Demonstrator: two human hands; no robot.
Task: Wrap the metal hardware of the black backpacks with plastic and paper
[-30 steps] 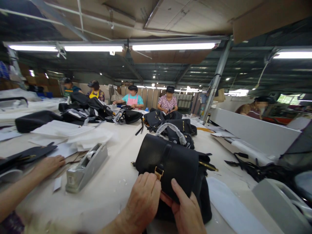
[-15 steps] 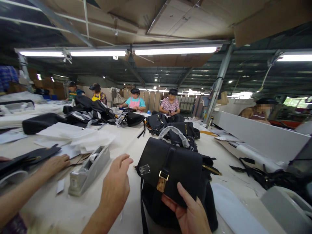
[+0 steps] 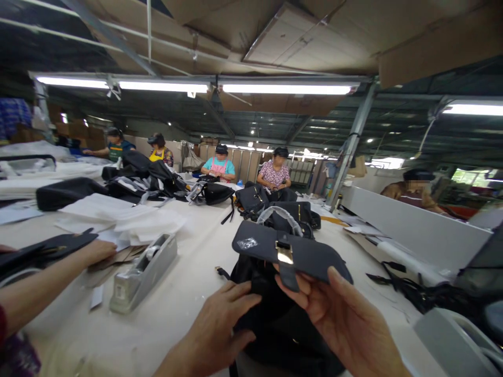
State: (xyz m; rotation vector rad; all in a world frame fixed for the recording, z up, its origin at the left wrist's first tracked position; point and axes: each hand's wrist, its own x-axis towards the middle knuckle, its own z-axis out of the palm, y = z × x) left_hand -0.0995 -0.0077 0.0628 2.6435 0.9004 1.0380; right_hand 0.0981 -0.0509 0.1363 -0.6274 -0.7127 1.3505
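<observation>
A black backpack (image 3: 271,314) with a buckled front flap (image 3: 310,256) stands on the table in front of me. My right hand (image 3: 346,319) grips the flap's lower edge and holds it lifted, thumb on top and fingers underneath. A gold buckle (image 3: 283,252) with a short strap end hangs at the flap's middle, and a clear sticker-like patch (image 3: 247,243) shows on its left. My left hand (image 3: 223,324) rests against the bag's left side, fingers and thumb apart. The opening under the flap is dark, so its inside cannot be made out.
Left of the bag is a grey tape dispenser (image 3: 143,277). Beyond it, a co-worker's hand (image 3: 98,251) lies over brown card pieces. More black bags (image 3: 291,212) and white paper (image 3: 118,214) cover the table farther off. A second grey dispenser-like object (image 3: 451,340) stands at right.
My right hand has raised the flap, so the bag's front beneath it shows. My left hand has moved right from beside the bag onto its side.
</observation>
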